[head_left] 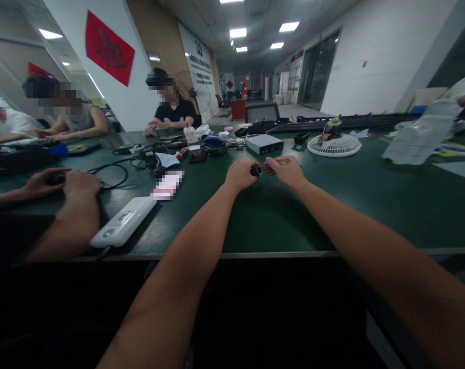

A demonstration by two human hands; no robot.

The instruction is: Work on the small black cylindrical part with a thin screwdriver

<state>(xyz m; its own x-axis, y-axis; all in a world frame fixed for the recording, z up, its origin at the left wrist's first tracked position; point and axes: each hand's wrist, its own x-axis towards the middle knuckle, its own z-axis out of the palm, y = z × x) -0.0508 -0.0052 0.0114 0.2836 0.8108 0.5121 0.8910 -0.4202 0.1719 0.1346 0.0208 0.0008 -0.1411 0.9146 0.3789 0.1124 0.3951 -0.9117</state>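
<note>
My left hand is closed around a small black cylindrical object, whose round end with a lighter rim points to the right. Just beside it, my right hand has its fingers curled together near that end. Whatever the right fingers may hold is too small to make out. Both hands are above the green table, and a narrow gap separates them.
A white power strip and a phone lie to the left, near another person's hands. Behind my hands are a grey box and a white fan grille. Clear plastic lies at the right.
</note>
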